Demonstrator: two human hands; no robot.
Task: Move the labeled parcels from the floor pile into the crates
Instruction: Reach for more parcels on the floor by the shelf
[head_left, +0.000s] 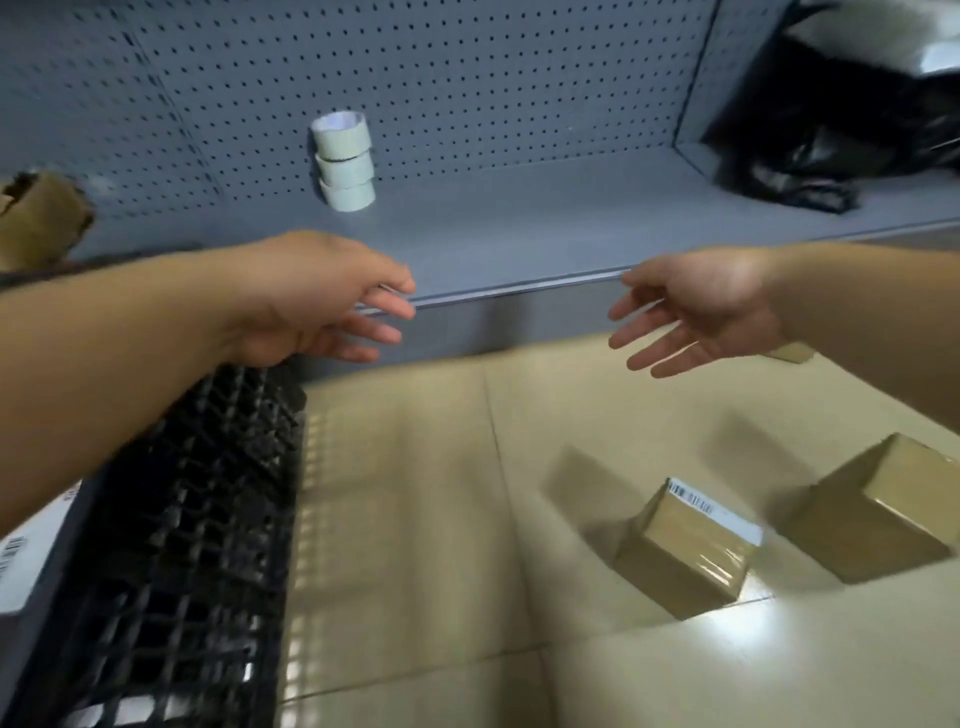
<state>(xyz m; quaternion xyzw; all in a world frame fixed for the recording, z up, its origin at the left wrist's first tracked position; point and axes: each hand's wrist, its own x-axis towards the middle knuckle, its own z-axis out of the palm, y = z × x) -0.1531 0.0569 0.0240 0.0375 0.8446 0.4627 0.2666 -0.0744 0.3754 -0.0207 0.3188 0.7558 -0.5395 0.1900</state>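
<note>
Plainly, both hands hold nothing: the left hand (317, 301) and the right hand (696, 312) are stretched forward with fingers straight and spread, in front of the shelf (519, 244) edge and well above the floor (405, 493).

Two parcels lie on the tiles at lower right. The nearer parcel (685, 551) is a small brown carton with a white barcode label (711, 509) along its top edge; glossy tape bands its side. The other parcel (878, 514) sits just beside it to the right, partly cut off by the frame, and no label shows on the faces in view. A black lattice crate (171, 519) stands at lower left, with a labeled item just visible at the frame edge beside it (whether it is inside the crate, I cannot tell).

By their look the cartons should be stiff and light, small enough for one hand, though their weight is a guess. The taped faces may be slick, so a better hold would be across two opposite bare cardboard sides, thumb on one, fingers on the other, keeping off the label. Corners look square and uncrushed, so a firm squeeze should be safe.
</note>
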